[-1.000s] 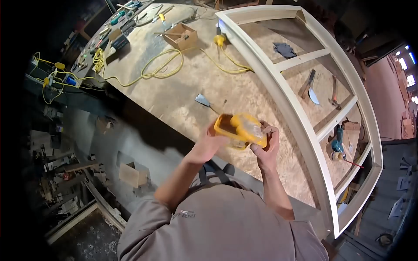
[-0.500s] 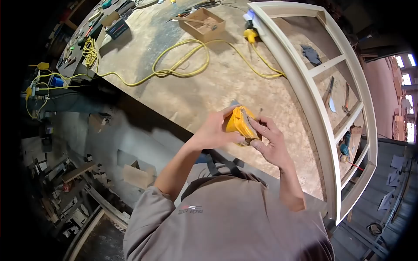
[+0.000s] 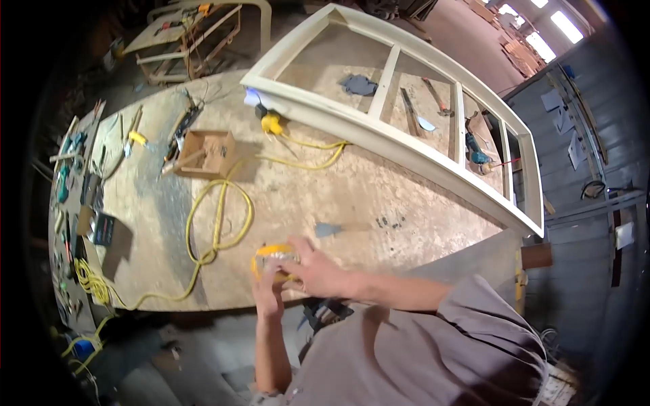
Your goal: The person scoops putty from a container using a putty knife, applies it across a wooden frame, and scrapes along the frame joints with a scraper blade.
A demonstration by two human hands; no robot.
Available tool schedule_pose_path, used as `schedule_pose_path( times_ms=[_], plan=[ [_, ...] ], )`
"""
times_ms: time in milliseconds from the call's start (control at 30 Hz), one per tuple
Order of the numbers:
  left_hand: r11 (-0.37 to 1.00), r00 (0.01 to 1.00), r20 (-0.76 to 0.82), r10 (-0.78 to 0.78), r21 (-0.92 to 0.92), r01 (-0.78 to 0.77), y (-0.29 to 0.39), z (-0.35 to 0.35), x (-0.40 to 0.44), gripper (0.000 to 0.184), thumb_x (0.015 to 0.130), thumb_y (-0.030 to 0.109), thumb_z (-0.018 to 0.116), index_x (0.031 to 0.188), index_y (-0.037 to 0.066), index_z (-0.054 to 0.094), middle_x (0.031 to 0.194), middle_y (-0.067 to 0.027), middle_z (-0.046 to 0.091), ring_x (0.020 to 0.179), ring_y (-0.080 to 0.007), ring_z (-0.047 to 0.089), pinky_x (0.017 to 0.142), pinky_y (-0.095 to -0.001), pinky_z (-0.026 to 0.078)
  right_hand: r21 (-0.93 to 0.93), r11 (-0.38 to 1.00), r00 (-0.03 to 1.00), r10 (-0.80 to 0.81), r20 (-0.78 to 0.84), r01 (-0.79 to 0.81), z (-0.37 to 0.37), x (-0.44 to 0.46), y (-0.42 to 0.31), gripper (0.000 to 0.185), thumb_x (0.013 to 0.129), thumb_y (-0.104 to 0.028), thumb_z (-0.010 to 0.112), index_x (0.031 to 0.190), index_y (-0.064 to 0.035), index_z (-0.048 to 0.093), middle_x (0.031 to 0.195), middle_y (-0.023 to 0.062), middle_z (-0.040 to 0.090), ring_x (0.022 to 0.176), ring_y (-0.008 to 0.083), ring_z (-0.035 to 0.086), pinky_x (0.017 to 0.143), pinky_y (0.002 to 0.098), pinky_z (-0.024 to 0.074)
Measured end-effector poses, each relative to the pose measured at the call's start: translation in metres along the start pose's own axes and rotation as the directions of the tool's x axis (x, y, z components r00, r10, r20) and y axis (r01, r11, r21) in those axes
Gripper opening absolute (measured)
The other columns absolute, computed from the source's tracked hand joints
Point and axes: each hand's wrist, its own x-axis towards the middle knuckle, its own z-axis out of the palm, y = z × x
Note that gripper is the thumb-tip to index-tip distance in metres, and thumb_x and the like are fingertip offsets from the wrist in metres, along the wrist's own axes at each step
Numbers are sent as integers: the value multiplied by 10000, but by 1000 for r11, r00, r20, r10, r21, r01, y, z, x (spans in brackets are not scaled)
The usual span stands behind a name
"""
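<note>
Over the near edge of the workbench (image 3: 365,260), both hands are closed around a yellow tub (image 3: 261,260) with a greyish, crusted top. My left hand (image 3: 269,291) holds it from the near side, fingers up against the tub. From the right, my right hand (image 3: 318,272) wraps over it, hiding much of its side. What is inside cannot be made out clearly. Just beyond the hands, a flat grey piece shaped like a scraper blade (image 3: 328,230) lies on the bench.
A cream wooden frame (image 3: 406,139) with crossbars spans the bench's far right. Within it lie a grey cloth (image 3: 359,85), a knife-like tool (image 3: 416,111) and a teal power tool (image 3: 477,150). A yellow cord (image 3: 217,230) loops leftwards, near a wooden box (image 3: 206,154).
My view has swung to the right, so the bench and frame appear shifted left. The yellow tub stays between both hands, now turned, with my right hand reaching further across it.
</note>
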Motion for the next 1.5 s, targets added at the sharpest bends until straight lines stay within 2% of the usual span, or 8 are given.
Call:
schedule_pose_path(
  times_ms=[300,433,533,633,700,933,1067,1500],
  plan=[
    [847,528,-667,526,353,-398,23,-222,97,361,1041,193,545,1337,-9,594,1125,-124,675,997,-220,669,846,-389,580,53,965,929,233,288,-258,35,14,44,827,915,-363,684,1565,-56,273,1519,307,383,1362,470,447,1134,482,402],
    [55,353,-370,860,753,656,45,-422,142,652,986,66,541,1591,229,361,1140,-134,680,962,-269,668,701,-410,549,-103,586,590,807,-15,-804,-16,-91,106,684,915,-466,629,1461,-76,502,1345,242,604,1143,368,657,971,469,524],
    [-418,351,242,904,667,617,55,-469,136,739,939,239,642,1605,221,322,1152,-129,702,881,-286,692,697,-416,558,-75,154,161,695,-700,-985,4,-247,197,515,820,-363,770,1167,0,654,1000,236,716,903,355,712,753,454,571],
    [-173,76,156,985,839,517,61,-464,154,795,888,445,716,1565,202,379,1256,-158,658,974,-332,661,801,-460,536,817,-241,-590,795,-143,-524,-33,-320,214,393,894,-348,722,1064,2,670,900,151,697,881,333,704,788,476,575],
    [829,-22,-829,559,557,42,73,-414,146,789,847,624,729,1467,173,542,1449,-224,540,1268,-401,567,1016,-541,480,977,-188,-593,800,96,-96,-12,-346,248,414,937,-398,676,1106,-20,682,1007,147,680,1027,315,657,811,483,557],
    [-238,426,-83,901,726,645,64,-373,142,816,827,639,740,1472,180,539,1446,-237,531,1288,-422,535,1056,-576,423,940,227,-595,803,-32,256,90,-423,391,226,988,-245,598,1177,-121,584,1118,100,650,995,247,639,794,418,548],
    [-75,368,-308,878,669,740,77,-356,142,751,857,719,641,1427,232,598,1386,-236,570,1213,-460,562,1006,-573,450,827,169,-444,890,105,535,54,-350,295,240,932,-157,666,1146,-48,658,1078,117,683,1009,249,677,808,408,563],
    [77,495,-625,603,663,744,104,-344,160,784,777,772,648,1239,143,718,1199,-217,679,1054,-394,649,894,-561,499,11,105,86,870,-485,-994,10,-390,199,841,764,4,604,1558,-204,422,916,270,703,818,431,689,778,460,564]
  ],
)
